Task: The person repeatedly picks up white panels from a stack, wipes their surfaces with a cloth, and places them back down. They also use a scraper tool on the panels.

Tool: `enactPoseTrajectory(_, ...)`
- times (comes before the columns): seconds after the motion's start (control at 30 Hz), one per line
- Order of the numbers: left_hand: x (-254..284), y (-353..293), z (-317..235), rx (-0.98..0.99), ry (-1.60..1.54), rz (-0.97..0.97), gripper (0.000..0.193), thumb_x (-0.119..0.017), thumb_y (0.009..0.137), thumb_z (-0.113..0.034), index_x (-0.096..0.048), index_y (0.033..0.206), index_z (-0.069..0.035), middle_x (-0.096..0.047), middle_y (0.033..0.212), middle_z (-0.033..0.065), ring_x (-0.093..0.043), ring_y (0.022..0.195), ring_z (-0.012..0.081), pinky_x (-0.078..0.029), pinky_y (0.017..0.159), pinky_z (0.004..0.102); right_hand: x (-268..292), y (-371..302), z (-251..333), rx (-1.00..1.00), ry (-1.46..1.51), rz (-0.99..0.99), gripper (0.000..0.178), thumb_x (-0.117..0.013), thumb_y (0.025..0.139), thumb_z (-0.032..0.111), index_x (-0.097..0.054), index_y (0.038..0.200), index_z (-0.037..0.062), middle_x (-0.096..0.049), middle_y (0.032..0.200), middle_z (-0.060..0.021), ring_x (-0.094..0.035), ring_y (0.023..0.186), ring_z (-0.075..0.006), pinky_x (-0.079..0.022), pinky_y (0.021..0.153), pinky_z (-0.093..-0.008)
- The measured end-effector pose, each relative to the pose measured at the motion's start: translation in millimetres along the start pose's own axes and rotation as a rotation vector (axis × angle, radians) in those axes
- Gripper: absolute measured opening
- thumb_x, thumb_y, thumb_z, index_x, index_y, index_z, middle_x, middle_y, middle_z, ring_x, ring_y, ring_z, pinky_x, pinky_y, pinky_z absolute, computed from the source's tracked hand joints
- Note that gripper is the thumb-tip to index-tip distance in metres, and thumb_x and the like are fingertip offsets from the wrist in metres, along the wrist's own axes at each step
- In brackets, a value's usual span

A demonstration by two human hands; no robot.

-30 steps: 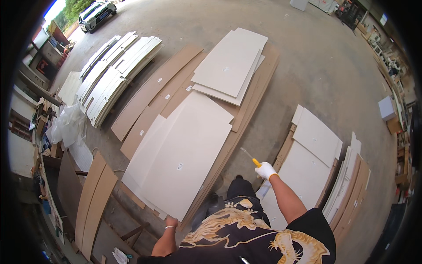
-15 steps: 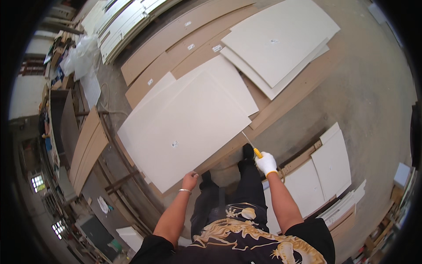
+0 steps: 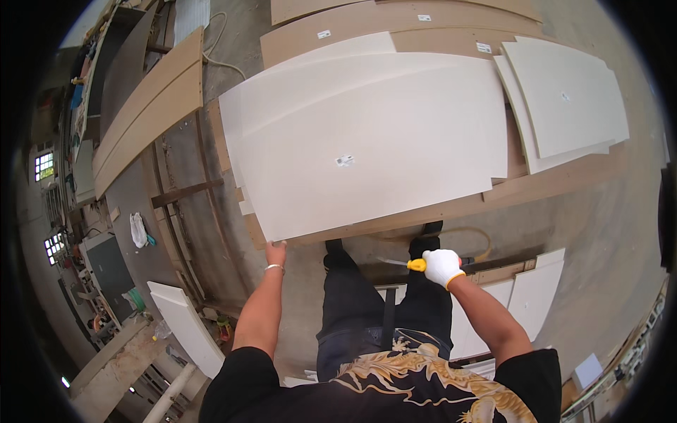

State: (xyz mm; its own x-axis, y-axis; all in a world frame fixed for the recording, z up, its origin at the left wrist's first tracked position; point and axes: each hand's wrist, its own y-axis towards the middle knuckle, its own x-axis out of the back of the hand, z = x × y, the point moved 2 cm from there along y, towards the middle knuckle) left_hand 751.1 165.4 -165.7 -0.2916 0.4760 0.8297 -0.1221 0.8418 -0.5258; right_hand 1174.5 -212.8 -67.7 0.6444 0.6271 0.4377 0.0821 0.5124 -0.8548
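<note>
A large white panel lies on top of other panels in front of me, with a small label on its face. My left hand, bare with a bracelet at the wrist, is closed at the panel's near left corner. In its white glove, my right hand is wrapped round an air blow gun with a yellow body. Its thin metal nozzle points left, apart from the panel, and a red and black fitting shows behind the hand.
More white panels are stacked at the right, over brown boards. A yellowish hose curves over the floor near my feet. Further panels stand beside my right arm. Curved brown boards rest on a frame at the left.
My left hand has moved to the panel's near left corner. My right hand has drawn the blow gun back from the panel edge and turned its nozzle left. The view has turned.
</note>
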Motion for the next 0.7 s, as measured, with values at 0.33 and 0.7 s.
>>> enactPoseTrajectory(0.33,-4.4,83.9,-29.0,0.158,0.109,-0.076,0.107,-0.089,0.072,-0.056,-0.039,0.140,0.010,-0.045,0.148,0.0310,-0.041,0.140,0.0453,-0.038,0.115,0.0549,17.0,73.7,177.5,-0.391,0.206,-0.231,0.019,-0.063,0.089,0.029,-0.073,0.092,0.0130,-0.075,0.092,-0.0155,-0.072,0.090,-0.0388,-0.056,0.080,-0.0505)
enactPoseTrajectory(0.7,-65.6,5.7,53.6,0.103,-0.404,0.315,0.081,-0.093,0.076,-0.036,-0.056,0.132,0.011,-0.066,0.130,0.0241,-0.065,0.120,0.0349,-0.049,0.105,0.0421,-62.0,47.6,249.9,-0.292,0.236,-0.065,0.026,-0.060,0.090,0.030,-0.074,0.103,0.0123,-0.075,0.102,-0.0170,-0.072,0.098,-0.0379,-0.057,0.085,-0.0492)
